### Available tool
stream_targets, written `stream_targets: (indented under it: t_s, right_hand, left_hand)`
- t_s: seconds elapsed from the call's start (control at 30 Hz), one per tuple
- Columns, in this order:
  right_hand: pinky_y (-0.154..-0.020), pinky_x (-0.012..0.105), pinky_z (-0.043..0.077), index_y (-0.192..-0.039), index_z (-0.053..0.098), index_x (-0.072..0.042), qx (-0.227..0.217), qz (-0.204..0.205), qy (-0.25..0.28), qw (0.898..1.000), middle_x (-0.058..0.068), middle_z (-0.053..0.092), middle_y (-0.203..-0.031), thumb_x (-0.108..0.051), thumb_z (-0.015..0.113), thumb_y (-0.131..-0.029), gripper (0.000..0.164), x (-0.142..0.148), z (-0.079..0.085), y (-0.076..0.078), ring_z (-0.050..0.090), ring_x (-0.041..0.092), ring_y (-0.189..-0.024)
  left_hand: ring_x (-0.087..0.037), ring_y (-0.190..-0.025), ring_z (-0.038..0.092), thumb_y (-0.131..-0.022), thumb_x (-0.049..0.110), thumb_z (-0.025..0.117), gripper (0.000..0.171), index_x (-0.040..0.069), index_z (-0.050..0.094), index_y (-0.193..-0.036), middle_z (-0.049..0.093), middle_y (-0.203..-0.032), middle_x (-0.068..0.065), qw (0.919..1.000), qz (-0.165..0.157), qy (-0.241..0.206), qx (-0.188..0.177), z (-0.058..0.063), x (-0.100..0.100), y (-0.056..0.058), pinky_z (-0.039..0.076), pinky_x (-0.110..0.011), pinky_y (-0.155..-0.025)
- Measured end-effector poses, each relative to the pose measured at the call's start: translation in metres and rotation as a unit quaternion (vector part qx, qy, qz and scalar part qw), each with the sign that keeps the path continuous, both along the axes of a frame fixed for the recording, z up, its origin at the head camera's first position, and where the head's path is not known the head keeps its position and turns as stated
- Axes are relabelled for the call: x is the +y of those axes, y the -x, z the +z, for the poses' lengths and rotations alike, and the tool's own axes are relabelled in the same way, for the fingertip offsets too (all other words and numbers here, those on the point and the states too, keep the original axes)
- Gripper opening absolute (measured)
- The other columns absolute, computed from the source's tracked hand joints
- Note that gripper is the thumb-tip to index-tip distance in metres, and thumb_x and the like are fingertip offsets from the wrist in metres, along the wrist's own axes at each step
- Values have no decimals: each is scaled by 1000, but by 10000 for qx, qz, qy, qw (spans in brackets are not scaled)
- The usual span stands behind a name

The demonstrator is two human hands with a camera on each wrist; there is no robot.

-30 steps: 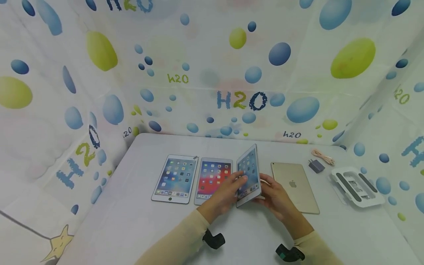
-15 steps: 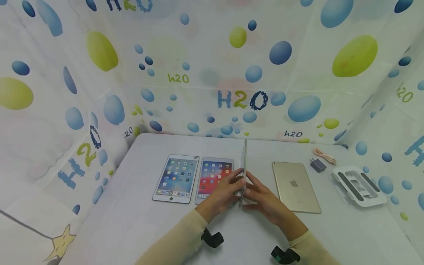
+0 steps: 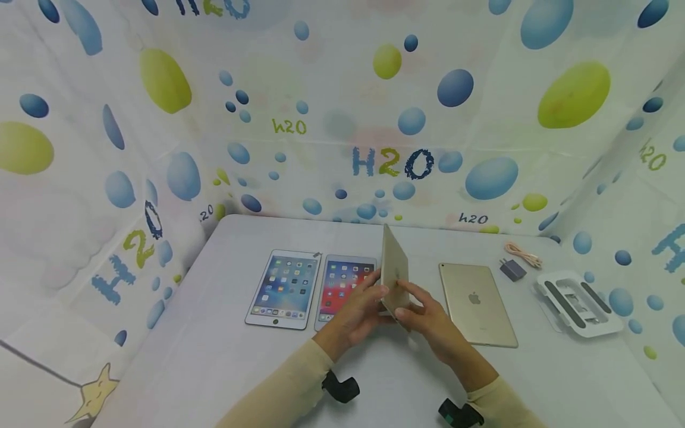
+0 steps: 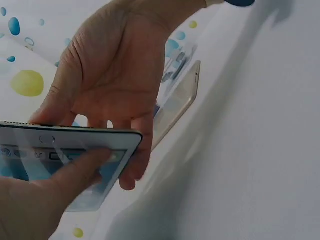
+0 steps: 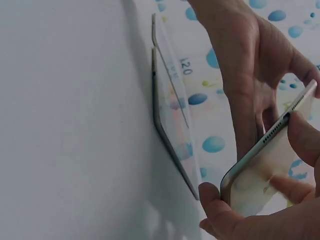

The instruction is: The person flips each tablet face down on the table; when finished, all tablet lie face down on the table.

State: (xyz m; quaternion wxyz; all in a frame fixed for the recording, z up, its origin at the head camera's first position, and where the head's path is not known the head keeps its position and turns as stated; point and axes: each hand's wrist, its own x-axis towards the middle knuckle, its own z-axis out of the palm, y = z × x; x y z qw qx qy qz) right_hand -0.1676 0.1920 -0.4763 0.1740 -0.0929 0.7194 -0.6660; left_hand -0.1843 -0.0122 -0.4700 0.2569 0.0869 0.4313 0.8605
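A tablet (image 3: pixel 394 261) with a gold back stands on edge in the air between both hands, its back turned towards the right in the head view. My left hand (image 3: pixel 357 310) holds it from the screen side; one finger lies across the lit screen (image 4: pixel 30 162) in the left wrist view. My right hand (image 3: pixel 430 324) grips the lower edge and touches the gold back (image 5: pixel 252 185) with a fingertip. Left of the hands lie a tablet with a red-and-blue screen (image 3: pixel 342 285), partly covered, and a white tablet with a blue screen (image 3: pixel 286 285).
A gold tablet (image 3: pixel 476 306) lies face down to the right. Beyond it are a dark charger plug (image 3: pixel 512 269), a coiled pinkish cable (image 3: pixel 522 254) and a white tray (image 3: pixel 578 303) with grey strips. Patterned cloth walls (image 3: pixel 321 77) surround the white table (image 3: pixel 214 356).
The held tablet has turned from showing its screen, through edge-on, to showing its gold back. The right hand has shifted slightly left with it. The things on the table stay put.
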Motion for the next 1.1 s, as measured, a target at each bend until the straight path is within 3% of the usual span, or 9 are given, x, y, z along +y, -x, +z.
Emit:
stream_targets:
  t_s: [0.1,0.2,0.27,0.4,0.5,0.63,0.83,1.03,1.1]
  right_hand:
    - [-109,57,43,-162,26,-15,83,-214,-232,9995,21,11,-168,-20,72,-95,81,4,4,0,34,51,-144]
    - [-106,54,47,-161,29,-14,242,-411,-480,9977,21,20,-167,-18,76,-92,83,11,8,1,44,49,-138]
    - [-102,50,50,-160,31,-11,376,-491,-635,9961,21,26,-165,-17,77,-91,83,16,9,2,48,48,-135]
    - [-98,43,52,-160,30,-7,352,-590,-978,9928,25,30,-161,-18,79,-89,87,22,8,2,48,44,-132]
    - [-96,43,52,-160,29,-7,314,-703,-1384,9874,29,31,-159,-23,82,-87,92,25,5,0,47,44,-132]
    - [-101,54,48,-160,31,-9,494,-759,-1881,9780,29,33,-158,-29,84,-84,94,28,1,-2,43,47,-136]
    - [-109,65,39,-160,30,-11,701,-636,-2389,9664,27,27,-162,-33,84,-84,97,33,1,-7,35,51,-143]
    - [-113,64,35,-160,29,-8,886,-605,-2746,9555,28,28,-162,-37,85,-82,100,36,0,-7,33,50,-145]
    - [-114,64,32,-160,30,-7,954,-624,-2908,9500,29,28,-162,-37,85,-81,101,37,0,-5,30,50,-146]
  left_hand:
    - [-43,-148,29,-97,16,56,69,23,32,-161,30,-163,-12,9994,-104,-322,45,2,-2,0,29,-70,-114]
    - [-39,-146,35,-97,8,55,68,17,31,-161,32,-162,-14,9992,-119,-266,255,3,-3,1,36,-65,-111]
    - [-37,-142,42,-97,3,55,68,14,32,-160,34,-160,-15,9992,-75,-65,375,2,-4,3,42,-61,-108]
    - [-32,-128,55,-97,-1,57,65,7,36,-157,42,-149,-18,9956,71,750,551,3,-4,3,50,-52,-104]
    - [-27,-120,59,-97,1,61,61,6,41,-154,52,-139,-16,9851,191,1584,637,5,-3,1,54,-43,-101]
    - [-23,-110,61,-94,0,65,55,4,50,-146,62,-123,-11,9666,365,2437,705,5,-1,-1,55,-34,-95]
    - [-19,-93,58,-86,-9,60,49,-10,55,-135,61,-105,-14,9540,695,2810,778,4,5,-2,53,-26,-79]
    - [-15,-81,48,-79,-12,61,35,-10,62,-114,50,-88,-4,9313,1053,3392,809,-6,11,0,42,-22,-65]
    - [-14,-78,45,-78,-13,61,28,-10,61,-106,47,-84,-3,9280,1084,3461,856,-10,14,1,39,-22,-63]
